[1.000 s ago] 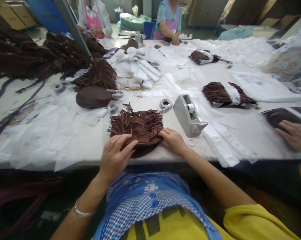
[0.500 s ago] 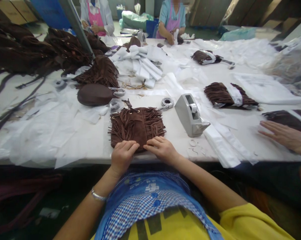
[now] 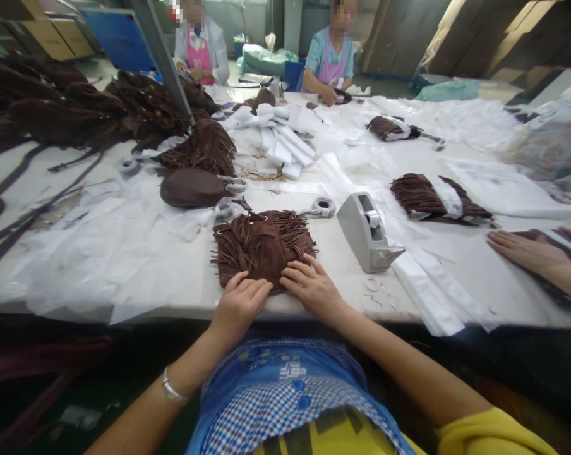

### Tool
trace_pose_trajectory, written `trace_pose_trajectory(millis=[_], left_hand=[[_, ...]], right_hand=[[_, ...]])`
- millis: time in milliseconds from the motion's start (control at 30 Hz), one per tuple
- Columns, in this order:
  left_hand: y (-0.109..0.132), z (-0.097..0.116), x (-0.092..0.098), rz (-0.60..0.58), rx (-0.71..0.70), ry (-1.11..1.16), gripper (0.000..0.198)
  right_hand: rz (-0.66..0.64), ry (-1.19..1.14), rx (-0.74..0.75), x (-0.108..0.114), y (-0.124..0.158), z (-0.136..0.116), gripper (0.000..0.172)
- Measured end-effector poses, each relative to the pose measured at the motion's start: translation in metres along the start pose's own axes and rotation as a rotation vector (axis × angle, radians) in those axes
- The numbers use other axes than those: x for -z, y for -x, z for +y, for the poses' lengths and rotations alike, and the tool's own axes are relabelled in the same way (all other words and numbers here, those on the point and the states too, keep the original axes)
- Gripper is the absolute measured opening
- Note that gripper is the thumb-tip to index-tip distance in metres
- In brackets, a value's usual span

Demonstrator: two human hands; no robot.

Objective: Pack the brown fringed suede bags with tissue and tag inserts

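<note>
A brown suede bag with fringes [image 3: 261, 246] lies flat on the white table [image 3: 172, 278] right in front of me. My left hand [image 3: 240, 303] rests on its near edge with the fingers stretched forward and close together. My right hand [image 3: 311, 287] lies flat beside it on the bag's near right part, fingers spread. Both hands press on the bag and grip nothing.
A grey tape dispenser [image 3: 368, 230] stands right of the bag, white folded sheets [image 3: 427, 294] beyond it. More brown bags [image 3: 427, 197] and white paper [image 3: 280, 136] cover the table. A co-worker's hand [image 3: 527, 249] rests at the right. Two people work at the far end.
My hands slid from the bag's sides to its near edge and now lie side by side. The camera tilted, so the table sits a little lower in view.
</note>
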State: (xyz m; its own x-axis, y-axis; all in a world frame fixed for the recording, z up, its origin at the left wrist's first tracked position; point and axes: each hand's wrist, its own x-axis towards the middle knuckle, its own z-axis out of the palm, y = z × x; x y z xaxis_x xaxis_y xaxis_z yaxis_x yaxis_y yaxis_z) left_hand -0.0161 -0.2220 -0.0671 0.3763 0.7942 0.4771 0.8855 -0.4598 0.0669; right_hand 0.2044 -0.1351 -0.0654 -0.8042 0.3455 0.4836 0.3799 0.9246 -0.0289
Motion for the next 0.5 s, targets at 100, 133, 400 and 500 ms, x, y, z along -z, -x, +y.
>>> trace_pose_trajectory(millis=[100, 133, 400, 500], left_hand=[[-0.003, 0.0, 0.009, -0.027, -0.024, 0.041, 0.017], [-0.003, 0.002, 0.013, -0.054, -0.019, 0.067, 0.016], [-0.031, 0.006, 0.009, -0.087, 0.091, -0.008, 0.037], [-0.032, 0.0, -0.017, -0.182, 0.102, -0.043, 0.048]], right_hand=[[0.012, -0.002, 0.088, -0.001, -0.005, 0.0, 0.017], [0.01, -0.004, 0.098, -0.001, -0.006, -0.001, 0.017], [-0.007, -0.066, 0.05, 0.007, 0.005, -0.009, 0.014], [0.01, -0.195, -0.027, 0.02, -0.011, -0.013, 0.012]])
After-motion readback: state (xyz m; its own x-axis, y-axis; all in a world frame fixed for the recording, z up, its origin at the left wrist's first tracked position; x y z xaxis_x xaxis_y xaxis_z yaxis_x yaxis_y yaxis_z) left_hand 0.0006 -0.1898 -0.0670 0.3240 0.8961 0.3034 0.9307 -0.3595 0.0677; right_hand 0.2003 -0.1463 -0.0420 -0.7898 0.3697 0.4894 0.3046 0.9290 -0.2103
